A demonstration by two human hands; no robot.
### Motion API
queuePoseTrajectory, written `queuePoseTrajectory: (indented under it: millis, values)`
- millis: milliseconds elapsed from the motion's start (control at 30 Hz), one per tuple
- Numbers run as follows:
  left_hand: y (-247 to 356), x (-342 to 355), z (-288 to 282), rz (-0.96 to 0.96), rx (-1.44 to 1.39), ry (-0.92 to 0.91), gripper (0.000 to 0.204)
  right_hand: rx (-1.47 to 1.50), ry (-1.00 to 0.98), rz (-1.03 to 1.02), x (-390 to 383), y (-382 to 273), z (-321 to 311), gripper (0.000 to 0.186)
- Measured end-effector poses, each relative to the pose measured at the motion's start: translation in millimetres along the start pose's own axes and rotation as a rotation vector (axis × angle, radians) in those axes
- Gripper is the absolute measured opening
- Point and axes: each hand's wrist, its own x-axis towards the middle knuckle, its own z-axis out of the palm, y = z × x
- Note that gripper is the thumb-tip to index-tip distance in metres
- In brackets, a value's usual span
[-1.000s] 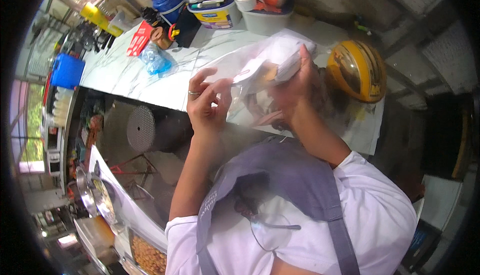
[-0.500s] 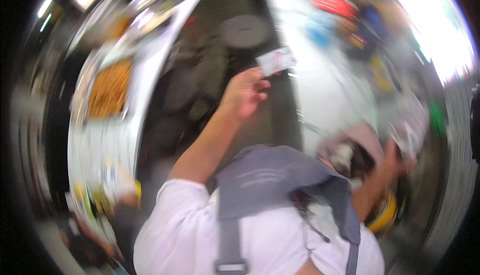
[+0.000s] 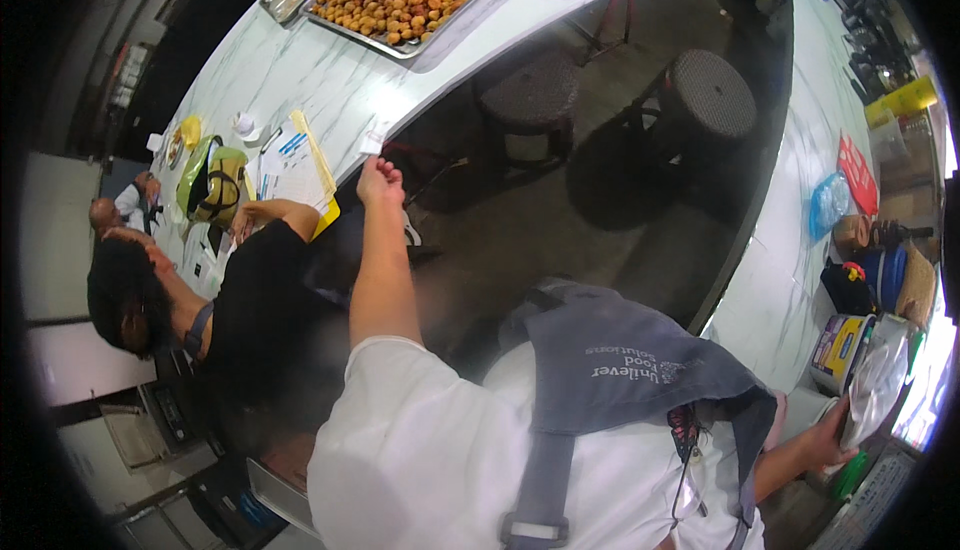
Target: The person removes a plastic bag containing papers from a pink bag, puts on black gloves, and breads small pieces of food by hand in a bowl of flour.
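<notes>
My left hand [image 3: 380, 185] is stretched out to the left, its fingers pinching a small white card [image 3: 372, 138] close to the edge of the marble-patterned table [image 3: 300, 75]. At the lower right, my right hand [image 3: 826, 438] grips a pale, see-through plastic bag [image 3: 876, 390]; what is in the bag cannot be made out. A printed tub [image 3: 840, 350] stands just beyond that hand on the right-hand counter. Papers on a yellow folder [image 3: 300, 165] lie on the table to the left of the card.
A person in black [image 3: 250, 300] leans at the left table by a yellow-green bag [image 3: 215, 185]. A metal tray [image 3: 430, 47] of round brown balls sits at the far end. Two dark stools [image 3: 712, 95] stand between the counters. Blue and red plastic bags [image 3: 830, 205] lie at right.
My view has swung to the left, bringing the person and tray of balls into clearer sight. The card is now over by the left table. Both hands keep their hold.
</notes>
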Motion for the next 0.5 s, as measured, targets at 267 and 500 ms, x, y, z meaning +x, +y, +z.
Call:
queuePoseTrajectory:
  millis: [267, 500]
  values:
    - [42.7, 92.9, -27.5, 0.01, -0.146, 0.191, 0.018, -0.102, 0.033, 0.058, -13.2, 25.0, -10.8, 0.089]
    - [-43.8, 48.2, 44.3, -0.066, 0.256, -0.144, 0.039, -0.21, 0.273, -0.09, -44.5, -7.8, -54.7, 0.064]
